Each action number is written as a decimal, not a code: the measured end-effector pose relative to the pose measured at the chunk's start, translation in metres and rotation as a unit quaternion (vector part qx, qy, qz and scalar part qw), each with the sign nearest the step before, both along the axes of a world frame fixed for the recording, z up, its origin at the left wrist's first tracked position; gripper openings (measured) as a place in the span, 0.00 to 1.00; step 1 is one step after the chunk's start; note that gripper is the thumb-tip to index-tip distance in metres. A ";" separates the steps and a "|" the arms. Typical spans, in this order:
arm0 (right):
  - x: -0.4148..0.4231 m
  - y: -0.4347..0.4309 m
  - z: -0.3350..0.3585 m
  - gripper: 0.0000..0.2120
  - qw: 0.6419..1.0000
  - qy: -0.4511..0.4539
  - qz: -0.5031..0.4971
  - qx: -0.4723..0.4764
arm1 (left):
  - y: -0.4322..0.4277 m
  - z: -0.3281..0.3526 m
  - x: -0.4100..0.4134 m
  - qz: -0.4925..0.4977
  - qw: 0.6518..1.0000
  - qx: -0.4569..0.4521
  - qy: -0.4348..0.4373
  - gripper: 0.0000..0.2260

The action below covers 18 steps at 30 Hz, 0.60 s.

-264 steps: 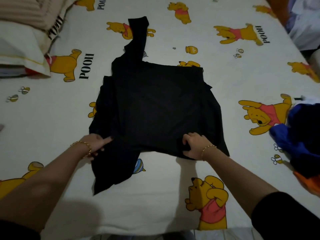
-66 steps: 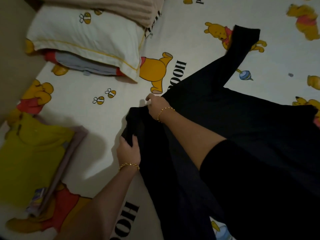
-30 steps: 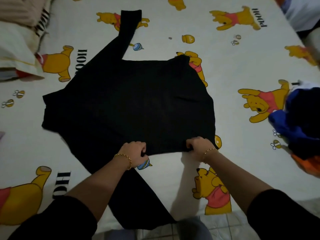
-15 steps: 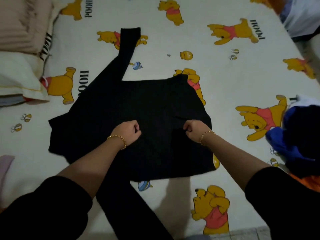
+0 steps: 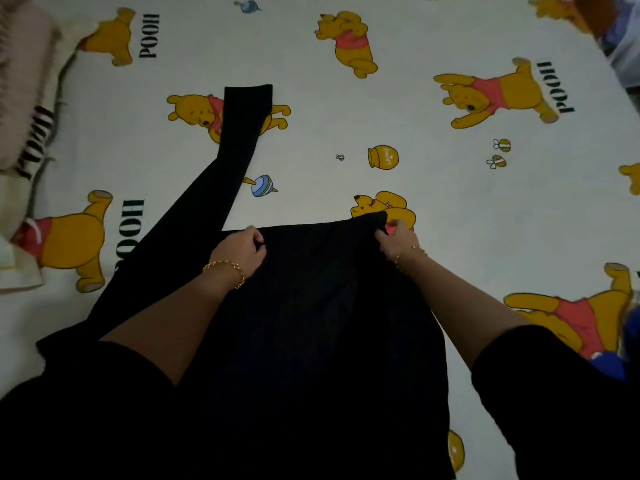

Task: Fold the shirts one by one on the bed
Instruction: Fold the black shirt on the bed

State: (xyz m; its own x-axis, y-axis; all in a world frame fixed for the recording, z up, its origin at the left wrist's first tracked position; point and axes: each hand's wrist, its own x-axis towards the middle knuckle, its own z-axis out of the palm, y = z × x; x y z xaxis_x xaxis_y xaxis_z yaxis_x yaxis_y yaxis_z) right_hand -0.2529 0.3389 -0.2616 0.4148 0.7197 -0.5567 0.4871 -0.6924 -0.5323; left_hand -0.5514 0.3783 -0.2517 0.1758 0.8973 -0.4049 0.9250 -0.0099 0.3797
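head view: the only view we have; every entry below is read from it.
item: black shirt (image 5: 311, 323), long-sleeved, lying on the bed sheet (image 5: 450, 220), spread from under both hands back toward the person's body.
left hand (image 5: 239, 251): fingers curled round the far edge of the shirt's body; we count it as gripping cloth.
right hand (image 5: 398, 240): pinches the far right corner of that same edge, with the corner raised a little off the sheet.
sleeve (image 5: 239, 140): one long sleeve passes just left of the left hand and runs on well beyond both hands, cuff flat on the sheet; not yet tucked in.
second sleeve: we cannot tell where it is; black cloth and the person's black clothing merge nearer the body.
look of the cloth: plain, matte, very dark; a soft sag between the two hands; no print or buttons that we can make out.
progress, this shirt: we judge it partway, with a fold of the body being laid or squared at the far edge; the sleeve and the closing folds are left.
progress, whole task: blue cloth (image 5: 611, 367) outside the right forearm, at the frame edge, may be a garment waiting; we cannot tell how many are done or left.
also present: pillow (image 5: 17, 81) far out to the left of the left hand; gold bracelets (image 5: 225, 268), one on each wrist.
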 end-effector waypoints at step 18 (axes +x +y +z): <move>0.000 0.067 -0.010 0.13 0.961 0.144 -0.198 0.131 | 0.054 -0.029 0.028 0.086 0.993 0.075 -0.036 0.12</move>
State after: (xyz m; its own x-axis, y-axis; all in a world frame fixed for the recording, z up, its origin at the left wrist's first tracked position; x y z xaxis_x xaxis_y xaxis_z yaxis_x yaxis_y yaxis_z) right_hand -0.2527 0.4055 -0.2715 0.5418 0.6681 -0.5100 0.0196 -0.6167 -0.7870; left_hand -0.5230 0.4321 -0.2806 0.0388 0.9658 -0.2563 0.8890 0.0837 0.4502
